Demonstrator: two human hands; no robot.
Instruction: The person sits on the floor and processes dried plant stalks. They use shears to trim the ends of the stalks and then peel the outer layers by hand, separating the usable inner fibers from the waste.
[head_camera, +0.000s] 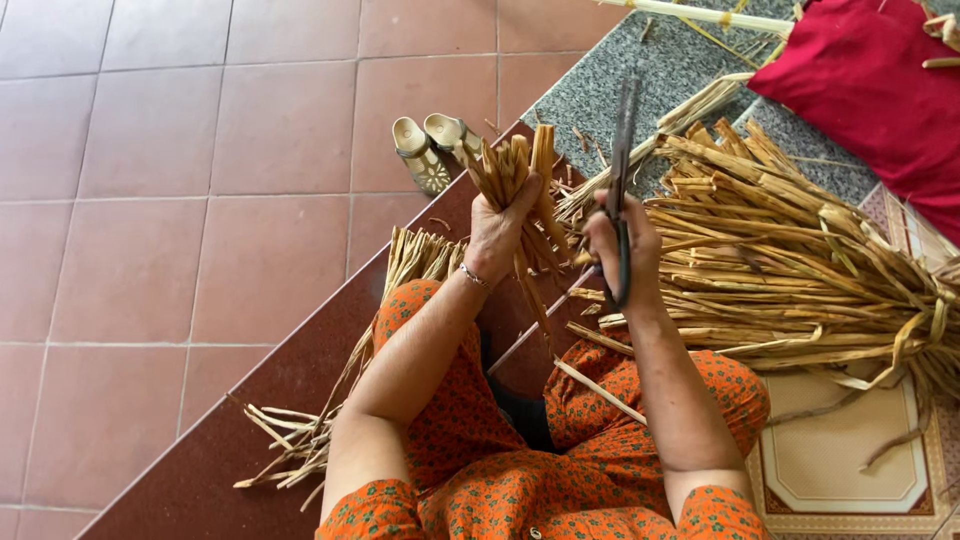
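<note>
Head view: my left hand (497, 225) clamps a bunch of dried strips (515, 170), just left of the scissors (621, 180), which my right hand (622, 250) grips, blades together. I judge trimming goes best with ends level.

Red cushion (880, 90) cut off at top-right, scissor handles (617, 285) hidden in hand (625, 250)

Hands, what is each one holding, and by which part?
The left hand grips a bundle of dried straw strips around its middle. The right hand holds scissors by the handles, blades pointing away.
</note>
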